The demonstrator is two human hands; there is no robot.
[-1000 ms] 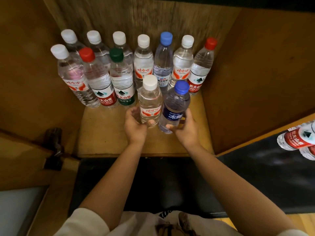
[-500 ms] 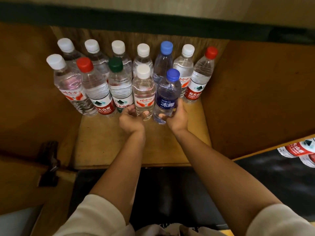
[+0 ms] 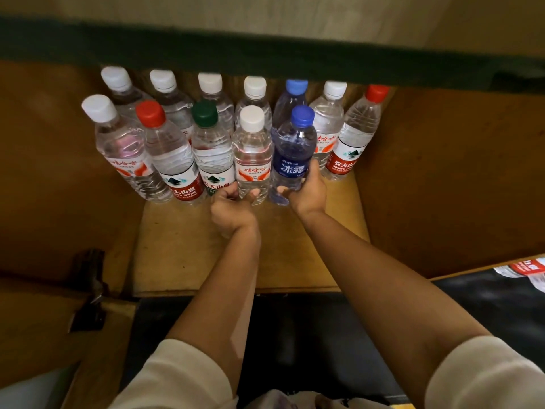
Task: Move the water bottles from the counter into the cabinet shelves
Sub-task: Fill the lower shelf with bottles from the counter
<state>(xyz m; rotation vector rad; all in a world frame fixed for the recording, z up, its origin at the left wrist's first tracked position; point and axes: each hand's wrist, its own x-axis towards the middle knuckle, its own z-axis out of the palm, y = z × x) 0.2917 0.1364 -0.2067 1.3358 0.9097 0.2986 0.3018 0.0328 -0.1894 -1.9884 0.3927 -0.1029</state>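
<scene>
A wooden cabinet shelf (image 3: pixel 191 261) fills the middle of the view, boxed in by a brown side wall on the left (image 3: pixel 53 172) and another on the right (image 3: pixel 442 178), with a dark green edge (image 3: pixel 265 54) running across the top of the opening. Near the person, in front of the shelf, lies a black surface (image 3: pixel 486 305), and at its far right edge part of a red-labelled bottle (image 3: pixel 528 268) lies on its side. A dark metal hinge (image 3: pixel 88 290) sits at the near left corner of the cabinet. On the shelf the water bottles stand upright in two rows: a far row of seven against the back, mostly white-capped, with one light blue cap (image 3: pixel 296 85) and a red-capped bottle (image 3: pixel 358 134) at the right end; and a nearer row of five, from the left a white-capped one (image 3: pixel 124 149), a red-capped one (image 3: pixel 172 160), a green-capped one (image 3: pixel 212 149), then the two bottles in hand. The left hand (image 3: pixel 231 212) has its fingers curled round the base of the white-capped bottle with the red and white label (image 3: pixel 253 154), thumb pressed on its right side. The right hand (image 3: pixel 308 193) grips the lower part of the blue-capped bottle with the dark blue label (image 3: pixel 293 152), fingers wrapped round its right side. Both bottles stand side by side, touching, just right of the green-capped one. Cream sleeves (image 3: pixel 182 376) cover the upper arms.
</scene>
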